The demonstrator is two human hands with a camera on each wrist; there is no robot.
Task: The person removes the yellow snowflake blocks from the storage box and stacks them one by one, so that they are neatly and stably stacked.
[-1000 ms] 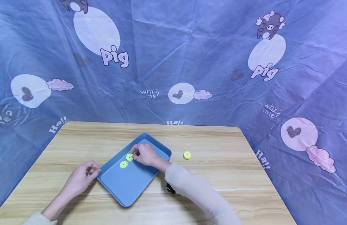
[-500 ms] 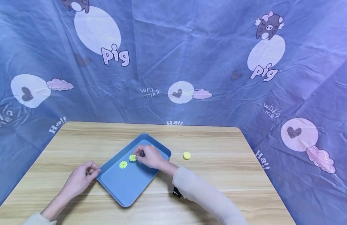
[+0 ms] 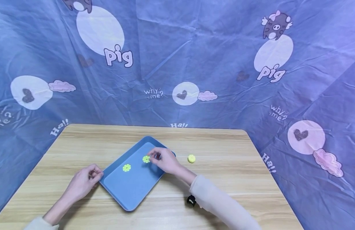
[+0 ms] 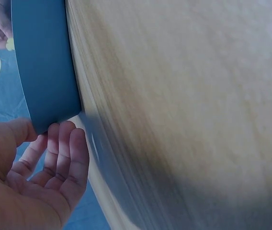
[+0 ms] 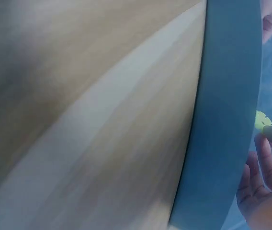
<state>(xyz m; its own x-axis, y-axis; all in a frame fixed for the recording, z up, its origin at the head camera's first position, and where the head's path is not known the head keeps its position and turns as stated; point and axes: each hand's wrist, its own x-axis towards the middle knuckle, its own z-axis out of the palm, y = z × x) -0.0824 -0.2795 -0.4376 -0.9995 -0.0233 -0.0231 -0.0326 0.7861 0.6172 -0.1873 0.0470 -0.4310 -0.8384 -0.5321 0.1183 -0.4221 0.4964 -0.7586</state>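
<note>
A blue rectangular tray (image 3: pixel 131 188) stands at an angle on the table. My left hand (image 3: pixel 83 182) holds its left corner; in the left wrist view the thumb (image 4: pixel 23 130) is at the rim and the curled fingers meet the outer wall. Over the tray's right part, my right hand (image 3: pixel 165 159) pinches a yellow-green flower-shaped disc (image 3: pixel 146 159) between thumb and fingers. That disc (image 5: pixel 262 120) shows above the tray wall in the right wrist view. A second such disc (image 3: pixel 127 167) lies flat on the tray floor.
A yellow notched round piece (image 3: pixel 191 158), perhaps a stack of discs, sits on the wooden table (image 3: pixel 237 179) right of the tray. Black gear (image 3: pixel 191 200) shows under the right sleeve (image 3: pixel 220 201). A blue printed cloth (image 3: pixel 165 57) hangs behind the table.
My right hand has moved right across the tray with its disc, away from the disc lying there. My left hand, the tray and the yellow piece have stayed put.
</note>
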